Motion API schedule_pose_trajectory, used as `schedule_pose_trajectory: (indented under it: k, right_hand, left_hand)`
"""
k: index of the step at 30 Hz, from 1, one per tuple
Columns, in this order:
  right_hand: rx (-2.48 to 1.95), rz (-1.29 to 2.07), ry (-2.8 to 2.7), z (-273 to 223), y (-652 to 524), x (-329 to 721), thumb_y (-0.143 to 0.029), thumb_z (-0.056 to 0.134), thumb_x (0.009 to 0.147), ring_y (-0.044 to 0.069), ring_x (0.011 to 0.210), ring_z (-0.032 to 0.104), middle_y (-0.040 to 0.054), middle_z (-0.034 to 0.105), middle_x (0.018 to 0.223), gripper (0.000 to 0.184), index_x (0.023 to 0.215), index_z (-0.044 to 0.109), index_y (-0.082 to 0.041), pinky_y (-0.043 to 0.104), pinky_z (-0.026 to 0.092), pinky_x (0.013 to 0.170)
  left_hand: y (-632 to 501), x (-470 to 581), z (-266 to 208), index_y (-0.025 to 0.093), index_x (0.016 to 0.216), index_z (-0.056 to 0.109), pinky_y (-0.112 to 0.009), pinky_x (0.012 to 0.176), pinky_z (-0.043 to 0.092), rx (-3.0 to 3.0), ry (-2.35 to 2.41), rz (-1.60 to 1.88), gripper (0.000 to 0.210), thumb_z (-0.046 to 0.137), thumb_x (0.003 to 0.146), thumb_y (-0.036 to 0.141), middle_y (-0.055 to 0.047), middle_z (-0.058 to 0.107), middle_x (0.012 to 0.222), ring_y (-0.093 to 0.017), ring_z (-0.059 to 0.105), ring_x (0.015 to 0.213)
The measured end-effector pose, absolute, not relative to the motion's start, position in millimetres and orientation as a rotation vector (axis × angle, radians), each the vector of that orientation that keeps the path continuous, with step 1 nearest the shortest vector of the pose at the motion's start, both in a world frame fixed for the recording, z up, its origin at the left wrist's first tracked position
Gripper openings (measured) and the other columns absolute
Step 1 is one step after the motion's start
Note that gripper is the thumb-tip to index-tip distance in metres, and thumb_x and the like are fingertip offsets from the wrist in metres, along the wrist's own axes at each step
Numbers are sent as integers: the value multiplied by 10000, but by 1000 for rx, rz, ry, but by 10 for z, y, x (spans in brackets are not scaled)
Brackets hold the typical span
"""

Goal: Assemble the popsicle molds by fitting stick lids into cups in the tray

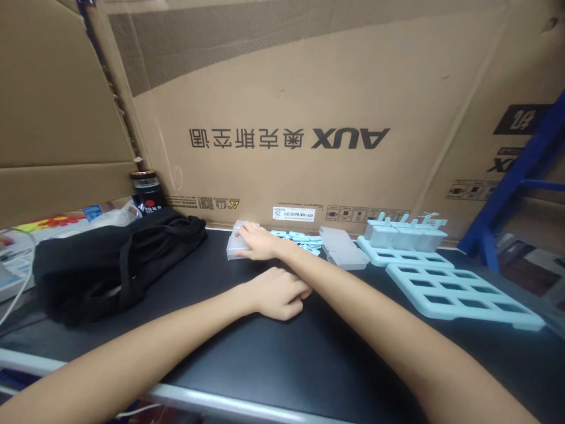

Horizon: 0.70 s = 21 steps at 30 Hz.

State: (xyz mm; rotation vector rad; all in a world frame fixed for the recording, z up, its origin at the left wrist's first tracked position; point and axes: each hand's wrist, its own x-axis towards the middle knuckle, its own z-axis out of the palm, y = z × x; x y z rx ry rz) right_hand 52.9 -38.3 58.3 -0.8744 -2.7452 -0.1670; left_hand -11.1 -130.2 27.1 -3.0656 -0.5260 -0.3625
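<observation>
My right hand (256, 241) reaches across to the back of the table, its fingers closed over a translucent plastic box (233, 247). Just right of it lies a pile of light-blue plastic sticks (304, 238), partly hidden behind my right hand and wrist. My left hand (280, 293) rests nearer to me, low over the black tabletop (247, 353), below my right forearm. Its fingers are curled in; what they hold, if anything, is hidden. A second translucent plastic box (344, 248) sits right of the stick pile.
At right, ice-pop moulds with blue handles (406, 234) stand in a light-blue rack (375, 254). Another light-blue rack (441, 303) with openings lies in front. A black bag (163, 253) and a dark bottle (149, 189) are at left. A large cardboard box (282, 176) forms the back wall.
</observation>
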Motion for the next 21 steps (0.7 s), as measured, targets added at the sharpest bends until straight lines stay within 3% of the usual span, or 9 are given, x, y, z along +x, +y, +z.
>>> schedule_pose_trajectory:
  k: [7, 12, 18, 21]
  right_hand:
    - [-939, -277, -2651, 696, -433, 672, -585, 473, 937, 301, 1128, 459, 179, 524, 1276, 580, 1289, 511, -126, 484, 392, 964]
    - [-1131, -529, -2246, 1048, -510, 1735, -516, 431, 943, 296, 1091, 480, 163, 554, 1218, 505, 1277, 520, -148, 460, 394, 937]
    - [-1815, -645, -1404, 1005, -810, 3775, -370, 505, 753, 324, 1133, 466, 190, 563, 1122, 458, 1149, 536, -141, 457, 358, 980]
    - [-1978, -593, -1180, 781, -1028, 4375, -304, 534, 673, 361, 1021, 503, 225, 581, 982, 410, 1052, 561, -149, 471, 432, 814]
  left_hand:
    - [-1330, -142, 301, 237, 878, 472, -310, 550, 361, -3071, -549, -321, 86, 514, 807, 212, 29, 656, 821, -183, 606, 678]
    - [-1355, -157, 324, 255, 937, 442, -307, 540, 342, -3030, -606, -323, 120, 479, 840, 195, 47, 678, 863, -180, 623, 683]
    - [-1378, -140, 324, 259, 993, 440, -309, 548, 353, -3016, -668, -353, 52, 414, 948, 261, 39, 694, 884, -185, 643, 697]
    - [-1379, -127, 323, 254, 957, 459, -296, 568, 373, -3018, -687, -344, 38, 433, 953, 281, 39, 697, 901, -180, 655, 733]
